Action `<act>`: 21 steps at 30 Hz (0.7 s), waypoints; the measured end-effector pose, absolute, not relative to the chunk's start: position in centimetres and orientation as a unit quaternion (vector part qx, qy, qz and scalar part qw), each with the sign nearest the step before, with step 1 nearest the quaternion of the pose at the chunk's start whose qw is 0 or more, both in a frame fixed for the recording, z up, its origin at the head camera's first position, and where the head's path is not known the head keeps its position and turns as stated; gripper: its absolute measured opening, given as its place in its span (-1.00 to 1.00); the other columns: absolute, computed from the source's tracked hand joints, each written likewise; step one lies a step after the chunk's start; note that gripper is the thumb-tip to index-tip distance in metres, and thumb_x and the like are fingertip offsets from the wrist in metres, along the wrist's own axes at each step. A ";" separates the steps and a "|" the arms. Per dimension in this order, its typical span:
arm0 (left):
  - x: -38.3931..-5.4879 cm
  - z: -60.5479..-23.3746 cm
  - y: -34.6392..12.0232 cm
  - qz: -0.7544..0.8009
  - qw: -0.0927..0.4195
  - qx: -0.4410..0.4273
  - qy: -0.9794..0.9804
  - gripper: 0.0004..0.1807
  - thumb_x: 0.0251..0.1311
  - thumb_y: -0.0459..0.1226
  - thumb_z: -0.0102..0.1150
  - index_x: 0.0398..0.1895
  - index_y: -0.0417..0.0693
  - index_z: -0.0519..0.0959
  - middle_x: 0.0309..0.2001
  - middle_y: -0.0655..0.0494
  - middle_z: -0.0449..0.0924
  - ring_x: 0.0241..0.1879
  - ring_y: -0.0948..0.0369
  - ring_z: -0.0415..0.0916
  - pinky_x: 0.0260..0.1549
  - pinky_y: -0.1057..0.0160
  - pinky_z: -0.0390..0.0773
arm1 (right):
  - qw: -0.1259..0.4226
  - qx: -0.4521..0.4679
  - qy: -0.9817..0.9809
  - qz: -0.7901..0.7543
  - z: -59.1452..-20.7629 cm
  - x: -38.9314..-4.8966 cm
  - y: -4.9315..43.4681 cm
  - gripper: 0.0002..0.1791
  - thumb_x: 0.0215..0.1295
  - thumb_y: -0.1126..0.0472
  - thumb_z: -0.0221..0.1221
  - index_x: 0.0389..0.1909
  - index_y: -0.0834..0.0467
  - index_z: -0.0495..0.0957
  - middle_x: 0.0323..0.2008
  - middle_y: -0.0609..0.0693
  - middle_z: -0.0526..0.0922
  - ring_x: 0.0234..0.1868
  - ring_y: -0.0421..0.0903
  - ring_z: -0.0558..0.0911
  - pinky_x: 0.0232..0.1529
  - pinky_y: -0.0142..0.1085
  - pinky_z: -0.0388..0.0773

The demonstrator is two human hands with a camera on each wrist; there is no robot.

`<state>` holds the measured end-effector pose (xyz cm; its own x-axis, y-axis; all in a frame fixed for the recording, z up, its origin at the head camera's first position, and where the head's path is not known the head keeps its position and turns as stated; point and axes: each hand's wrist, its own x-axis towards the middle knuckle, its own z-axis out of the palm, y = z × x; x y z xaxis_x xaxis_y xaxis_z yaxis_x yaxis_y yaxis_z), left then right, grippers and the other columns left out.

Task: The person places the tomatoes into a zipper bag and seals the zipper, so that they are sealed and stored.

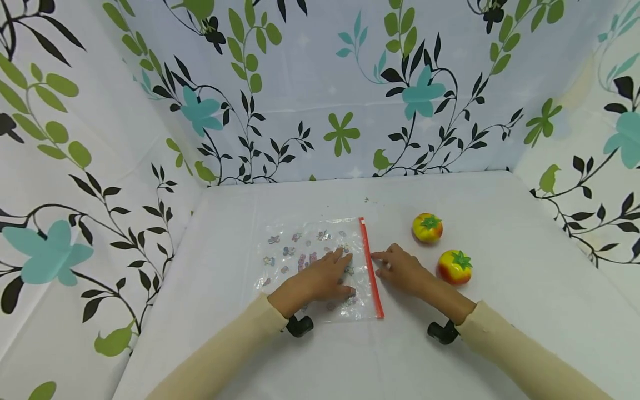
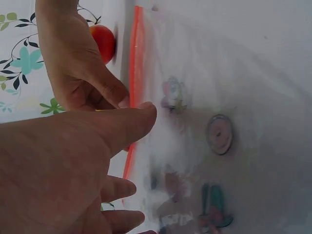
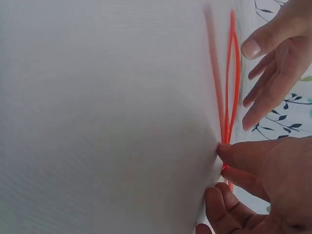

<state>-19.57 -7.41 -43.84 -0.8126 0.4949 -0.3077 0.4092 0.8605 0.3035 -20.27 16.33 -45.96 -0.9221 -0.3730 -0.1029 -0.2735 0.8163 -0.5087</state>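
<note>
A clear zip bag (image 1: 310, 244) with small printed figures lies flat on the white table, its red zip edge (image 1: 370, 266) to the right. My left hand (image 1: 325, 278) is over the bag, fingers extended and spread. In the left wrist view its thumb (image 2: 141, 119) reaches toward the red edge. My right hand (image 1: 402, 269) is at the outer side of that edge. The right wrist view shows its thumb and a finger (image 3: 248, 183) pinching the red edge, which parts into two strips farther along. Whether the left fingertips press the plastic is hard to tell.
Two red-and-yellow toy fruits with green leafy tops, a farther one (image 1: 427, 229) and a nearer one (image 1: 455, 268), sit right of the bag, the nearer one close to my right forearm. Patterned cloth (image 1: 310, 100) hangs behind and beside the white table (image 1: 340, 366).
</note>
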 end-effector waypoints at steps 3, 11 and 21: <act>-19.4 -44.2 -7.3 0.100 0.195 0.241 0.945 -0.05 0.40 0.12 0.30 0.70 -0.01 0.13 0.71 -0.06 -0.03 0.68 -0.07 -0.03 0.57 -0.08 0.17 | 0.087 -0.173 0.949 -0.247 -46.0 -19.9 16.3 -0.46 0.42 0.21 0.35 0.39 0.16 0.57 -0.08 0.10 0.54 -0.29 -0.09 0.53 -0.15 -0.25 0.69; -19.1 -44.4 -7.4 0.095 0.201 0.235 0.946 -0.05 0.41 0.13 0.28 0.71 0.02 0.11 0.72 -0.03 -0.07 0.69 -0.04 -0.09 0.58 -0.07 0.14 | 0.086 -0.172 0.948 -0.252 -46.1 -19.9 16.2 -0.39 0.40 0.15 0.37 0.44 0.14 0.52 -0.07 0.11 0.55 -0.33 -0.11 0.51 -0.21 -0.28 0.67; -19.0 -44.3 -7.3 0.099 0.204 0.233 0.946 -0.05 0.41 0.13 0.27 0.71 0.04 0.11 0.73 -0.01 -0.07 0.70 -0.03 -0.12 0.58 -0.07 0.12 | 0.095 -0.153 0.948 -0.262 -46.3 -19.6 15.6 -0.41 0.37 0.14 0.38 0.40 0.14 0.56 -0.04 0.10 0.56 -0.20 -0.07 0.57 -0.11 -0.16 0.68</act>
<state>-19.03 -7.29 -44.35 -0.8089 0.4801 -0.3393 0.3998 0.8724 0.2812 -19.59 15.62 -46.27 -0.9351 -0.3400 -0.0998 -0.2406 0.8162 -0.5253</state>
